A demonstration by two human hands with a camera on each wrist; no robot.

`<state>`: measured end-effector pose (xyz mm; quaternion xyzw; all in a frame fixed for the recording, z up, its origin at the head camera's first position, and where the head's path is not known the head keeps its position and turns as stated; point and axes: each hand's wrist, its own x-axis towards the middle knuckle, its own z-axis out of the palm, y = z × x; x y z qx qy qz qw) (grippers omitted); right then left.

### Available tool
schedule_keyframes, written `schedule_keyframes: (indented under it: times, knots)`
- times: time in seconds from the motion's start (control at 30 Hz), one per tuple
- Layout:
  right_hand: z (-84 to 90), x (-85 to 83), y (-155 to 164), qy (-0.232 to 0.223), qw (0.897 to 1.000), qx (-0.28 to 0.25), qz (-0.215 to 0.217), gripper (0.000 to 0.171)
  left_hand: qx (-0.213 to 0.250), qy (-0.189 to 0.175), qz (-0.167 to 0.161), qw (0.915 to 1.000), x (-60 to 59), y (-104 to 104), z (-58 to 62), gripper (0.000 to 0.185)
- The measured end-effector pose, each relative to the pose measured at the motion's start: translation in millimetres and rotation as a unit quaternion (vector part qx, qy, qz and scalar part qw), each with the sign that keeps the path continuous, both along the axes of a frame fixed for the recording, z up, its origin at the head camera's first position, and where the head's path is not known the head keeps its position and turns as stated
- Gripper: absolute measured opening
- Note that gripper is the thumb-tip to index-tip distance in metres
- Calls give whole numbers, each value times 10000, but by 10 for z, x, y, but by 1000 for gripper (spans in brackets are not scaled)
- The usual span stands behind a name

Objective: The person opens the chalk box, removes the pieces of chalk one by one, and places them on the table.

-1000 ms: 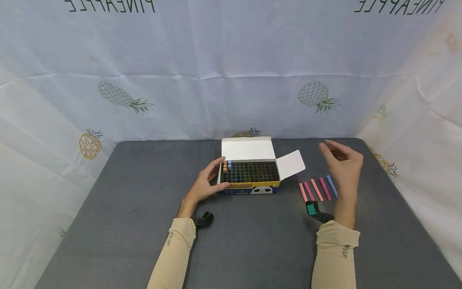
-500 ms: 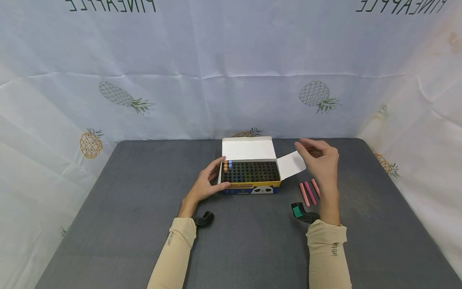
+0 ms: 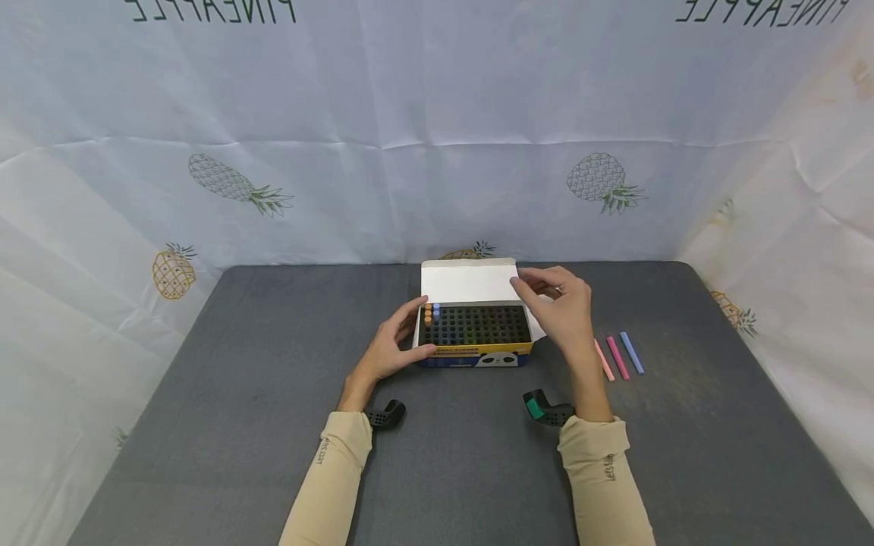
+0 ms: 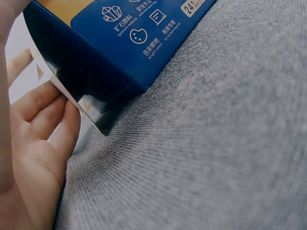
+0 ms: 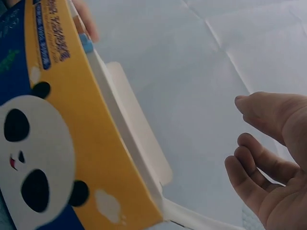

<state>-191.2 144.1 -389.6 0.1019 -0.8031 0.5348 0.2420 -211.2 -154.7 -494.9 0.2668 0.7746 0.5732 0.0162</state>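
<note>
A chalk box (image 3: 478,356) with a panda on its yellow and blue front stands at the middle of the table, lid up. Its black tray has rows of holes, with a few orange chalks (image 3: 428,320) and blue chalks (image 3: 436,311) at the left end. My left hand (image 3: 389,347) grips the box's left end, thumb at the front and fingers on the white side flap (image 4: 62,88). My right hand (image 3: 560,307) hovers over the right flap, fingers loosely bent, nothing visible between them; in the right wrist view, thumb and lower fingertips stand apart, beside the box.
To the right of my right forearm lie a salmon chalk (image 3: 605,362), a magenta chalk (image 3: 617,358) and a blue chalk (image 3: 631,353). A raised white lid (image 3: 470,280) stands at the box's back. Pineapple-printed cloth (image 3: 437,182) hangs behind the grey table (image 3: 239,425).
My right hand has moved left from above the loose chalks to the box's right flap, now hiding the leftmost chalks. My left hand and the box stay put.
</note>
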Motion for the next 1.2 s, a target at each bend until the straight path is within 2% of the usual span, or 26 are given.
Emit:
schedule_keyframes:
  times: [0.53,0.8,0.93,1.0,1.2]
  knots:
    - [-162,-69,-476,-86,9960,550,701,25,-84,-103,101,9999,-11,37,28,86]
    - [-273,-67,-680,-103,9933,719,902,24,-12,-117,0,9999,165,45,342,80]
    - [-302,-65,-751,-118,9922,741,993,24,29,-99,-26,9999,174,39,352,80]
    - [-313,-61,-780,-178,9914,760,1049,24,-3,-117,-26,9999,170,40,354,79]
    - [-346,-58,-851,-259,9898,774,1165,23,51,-25,-14,10000,9,8,44,81]
